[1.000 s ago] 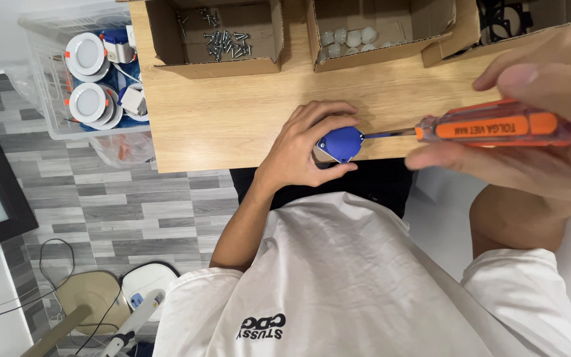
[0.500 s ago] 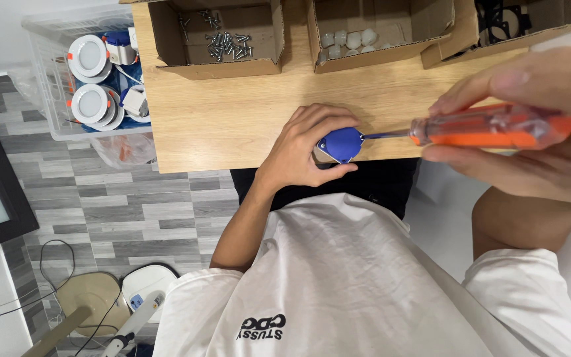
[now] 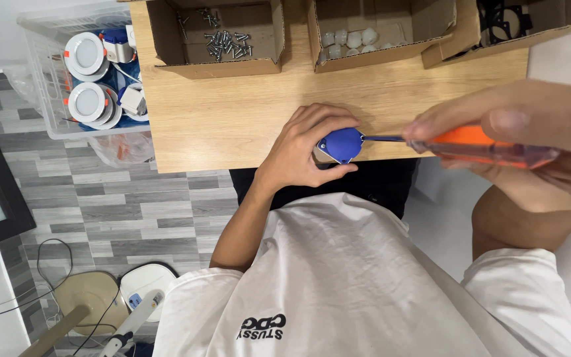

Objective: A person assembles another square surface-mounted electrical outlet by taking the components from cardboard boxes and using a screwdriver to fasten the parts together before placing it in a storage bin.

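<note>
Left hand (image 3: 299,149) grip clamped on blue part (image 3: 342,144), right hand (image 3: 530,152) grip on orange screwdriver (image 3: 477,147)

**Open wood in the middle, boxes along the far edge**

The worktop (image 3: 232,125) lies bare between its near edge and the row of cardboard boxes, so a hand can pass freely there. The left hand (image 3: 302,149) and the blue part (image 3: 342,144) it holds sit at the near edge, with the orange-handled screwdriver (image 3: 477,145) reaching in from the right hand (image 3: 530,142). The screw box (image 3: 216,36), the box of white caps (image 3: 371,33) and the third box (image 3: 497,26) wall off the far side. A clear bin (image 3: 94,73) stands off the worktop's left end.
</note>
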